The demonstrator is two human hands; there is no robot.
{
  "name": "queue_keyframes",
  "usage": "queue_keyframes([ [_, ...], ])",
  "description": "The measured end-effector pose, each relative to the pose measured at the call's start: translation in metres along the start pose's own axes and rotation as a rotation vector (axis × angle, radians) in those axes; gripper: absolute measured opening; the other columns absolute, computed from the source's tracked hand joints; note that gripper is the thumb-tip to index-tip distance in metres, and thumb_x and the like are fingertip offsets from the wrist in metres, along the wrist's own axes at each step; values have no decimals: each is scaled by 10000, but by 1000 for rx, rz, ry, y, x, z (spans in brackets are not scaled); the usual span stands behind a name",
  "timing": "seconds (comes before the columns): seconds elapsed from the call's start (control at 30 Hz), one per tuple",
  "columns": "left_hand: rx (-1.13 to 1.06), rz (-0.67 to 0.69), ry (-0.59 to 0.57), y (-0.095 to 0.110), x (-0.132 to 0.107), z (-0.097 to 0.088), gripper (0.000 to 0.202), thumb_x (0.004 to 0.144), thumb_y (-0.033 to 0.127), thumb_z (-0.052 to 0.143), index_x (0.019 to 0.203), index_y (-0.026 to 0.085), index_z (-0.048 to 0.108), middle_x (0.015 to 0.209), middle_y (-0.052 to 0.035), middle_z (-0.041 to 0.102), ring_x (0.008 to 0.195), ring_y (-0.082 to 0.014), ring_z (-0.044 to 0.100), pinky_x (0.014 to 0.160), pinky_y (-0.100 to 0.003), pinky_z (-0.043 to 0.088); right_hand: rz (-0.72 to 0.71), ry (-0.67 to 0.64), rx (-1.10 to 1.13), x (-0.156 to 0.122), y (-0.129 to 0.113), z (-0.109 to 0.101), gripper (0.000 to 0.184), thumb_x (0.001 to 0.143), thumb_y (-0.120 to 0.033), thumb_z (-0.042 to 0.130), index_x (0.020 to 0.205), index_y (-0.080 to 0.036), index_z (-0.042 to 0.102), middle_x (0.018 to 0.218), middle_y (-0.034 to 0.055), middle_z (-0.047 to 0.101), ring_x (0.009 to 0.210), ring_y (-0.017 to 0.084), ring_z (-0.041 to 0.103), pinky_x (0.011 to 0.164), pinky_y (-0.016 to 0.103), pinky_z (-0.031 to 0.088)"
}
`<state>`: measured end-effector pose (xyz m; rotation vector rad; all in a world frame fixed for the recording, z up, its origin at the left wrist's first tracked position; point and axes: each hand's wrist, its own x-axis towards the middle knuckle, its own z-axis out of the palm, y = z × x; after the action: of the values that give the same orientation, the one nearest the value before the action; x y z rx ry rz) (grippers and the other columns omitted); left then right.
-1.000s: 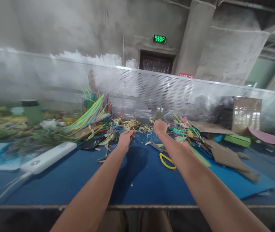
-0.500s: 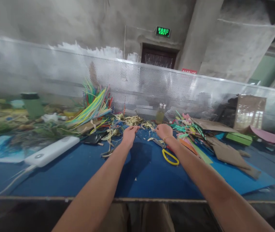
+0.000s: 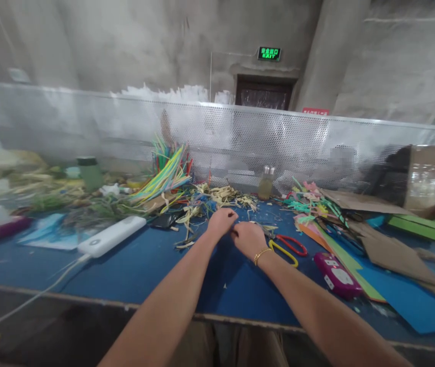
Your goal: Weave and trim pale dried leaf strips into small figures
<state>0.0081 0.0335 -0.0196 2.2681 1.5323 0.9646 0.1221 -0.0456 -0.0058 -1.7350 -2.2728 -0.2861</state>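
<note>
While both arms reach forward over the blue mat [image 3: 156,265], the left hand [image 3: 221,221] and the right hand [image 3: 248,238] meet near the middle of the table, almost touching each other. The fingers of both hands are curled inward, with the tips of the left hand bent down toward the right hand; if some small piece is pinched between them, it is too small to see, so I cannot tell whether either hand has hold of anything. A gold bracelet [image 3: 261,253] sits on the right wrist. Just beside the right hand, on its right side, lie scissors [image 3: 288,247] with one yellow and one red handle loop, flat on the mat and untouched. Just behind the hands is a pile of pale cuttings [image 3: 223,196], spread loosely over the mat. Further left, a bundle of coloured strips [image 3: 167,173] fans upward, and a white power bank [image 3: 112,242] with a cable lies near the left forearm. A small clear bottle [image 3: 266,182] stands upright behind the cuttings, close to the perforated metal screen [image 3: 317,142]. To the right there are a pink device [image 3: 335,275], some coloured paper shapes [image 3: 309,201] and brown cardboard pieces [image 3: 389,250].
</note>
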Motion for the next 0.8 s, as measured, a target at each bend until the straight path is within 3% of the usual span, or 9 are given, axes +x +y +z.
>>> queue_keyframes([
  [0.07, 120, -3, 95, 0, -3, -2, 253, 779, 344, 500, 852, 231, 714, 1011, -63, 669, 985, -226, 562, 880, -330, 391, -12, 11, 31, -5, 3, 0, 322, 859, -361, 432, 829, -192, 704, 876, 87, 693, 844, 189, 618, 732, 269, 411],
  [0.13, 221, -66, 226, -4, -5, -5, 266, 769, 370, 528, 944, 274, 704, 1222, -55, 576, 1179, -285, 433, 982, -405, 310, -21, 34, 73, -8, 4, -1, 342, 867, -400, 424, 837, -208, 705, 875, 69, 694, 852, 182, 614, 742, 267, 405],
  [0.23, 299, -209, 307, -14, -7, -11, 369, 741, 415, 567, 1096, 349, 645, 1390, -15, 425, 1301, -354, 254, 1018, -504, 233, -32, 51, 123, -9, 4, -2, 342, 871, -420, 422, 848, -229, 705, 877, 44, 697, 854, 173, 609, 752, 268, 399],
  [0.33, 357, -293, 200, -24, -7, -13, 340, 725, 372, 576, 1046, 327, 677, 1337, -56, 485, 1247, -372, 345, 964, -519, 299, -35, 35, 146, -8, 4, -1, 328, 865, -420, 436, 838, -236, 706, 872, 33, 701, 837, 167, 609, 741, 267, 396],
  [0.47, 319, -158, -8, -29, -1, -10, 287, 713, 186, 522, 906, 256, 723, 1051, -102, 662, 998, -262, 580, 854, -365, 416, -17, 28, 157, -7, 5, 0, 337, 867, -426, 435, 841, -232, 709, 876, 41, 701, 848, 168, 609, 748, 264, 394],
  [0.63, 114, -27, -108, -26, 4, -2, 238, 669, 130, 537, 768, 236, 726, 863, -63, 707, 835, -204, 630, 774, -281, 445, -14, -13, 151, -7, 6, -2, 346, 876, -427, 422, 863, -233, 708, 897, 45, 700, 865, 166, 611, 762, 260, 398],
  [0.7, 48, 31, -26, -22, 5, -2, 233, 688, 146, 535, 795, 229, 724, 877, -56, 706, 863, -199, 623, 806, -279, 440, -17, -22, 149, -7, 5, -3, 345, 877, -423, 420, 868, -234, 709, 894, 44, 701, 866, 165, 613, 763, 257, 398],
  [0.8, -43, 62, 295, -15, 7, -11, 280, 756, 207, 500, 956, 212, 697, 981, -66, 683, 948, -203, 593, 871, -298, 423, -16, -26, 152, -7, 5, -3, 350, 878, -417, 411, 862, -237, 710, 892, 48, 701, 868, 170, 612, 763, 259, 400],
])
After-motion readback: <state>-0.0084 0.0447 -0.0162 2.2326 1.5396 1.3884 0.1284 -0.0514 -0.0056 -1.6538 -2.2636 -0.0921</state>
